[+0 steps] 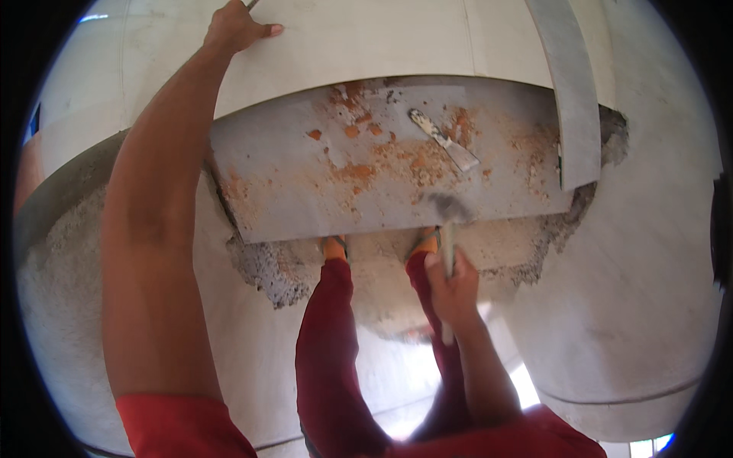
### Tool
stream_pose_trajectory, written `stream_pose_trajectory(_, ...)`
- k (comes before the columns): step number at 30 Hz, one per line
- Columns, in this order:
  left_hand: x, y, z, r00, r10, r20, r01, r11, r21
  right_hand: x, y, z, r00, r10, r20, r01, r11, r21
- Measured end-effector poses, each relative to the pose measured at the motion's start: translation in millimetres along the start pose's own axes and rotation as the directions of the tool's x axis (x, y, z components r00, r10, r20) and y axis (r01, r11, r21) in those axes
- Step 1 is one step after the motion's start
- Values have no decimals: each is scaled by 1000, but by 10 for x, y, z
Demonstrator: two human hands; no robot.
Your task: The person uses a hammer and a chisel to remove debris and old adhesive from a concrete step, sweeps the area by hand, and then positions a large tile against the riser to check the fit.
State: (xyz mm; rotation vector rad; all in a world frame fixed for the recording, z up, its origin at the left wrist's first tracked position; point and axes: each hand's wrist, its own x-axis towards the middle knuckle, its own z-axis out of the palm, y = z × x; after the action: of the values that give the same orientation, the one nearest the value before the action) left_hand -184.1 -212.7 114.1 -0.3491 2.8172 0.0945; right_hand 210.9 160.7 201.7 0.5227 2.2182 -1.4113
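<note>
My left hand is up at the pale wall panel, closed round a thin rod, mostly hidden, with the thumb against the surface. My right hand grips the wooden handle of a hammer, whose blurred head is over the front of a grey board. A putty knife with a crusted handle lies on that board among orange rubble and dust. A narrow grey strip stands at the right end of the board, against the panel.
My feet in sandals stand just before the board, on a rough ledge with broken concrete edges. A smooth curved grey surface rises at the right. A curved cement edge runs along the left.
</note>
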Motion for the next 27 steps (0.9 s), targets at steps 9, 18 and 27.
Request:
stream_pose_trajectory(9,-75,-195,86,960,195,-200,-182,980,85,1192,-757,655,881,-180,-437,470,446,762)
stream_pose_trajectory(18,-2229,772,328,809,513,-288,-572,800,-181,1663,-662,210,697,-238,-676,712,337,616)
stream_pose_trajectory(27,-2300,1164,1659,190,711,-677,-982,142,-126,954,-500,-161,406,-176,-897,892,288,347)
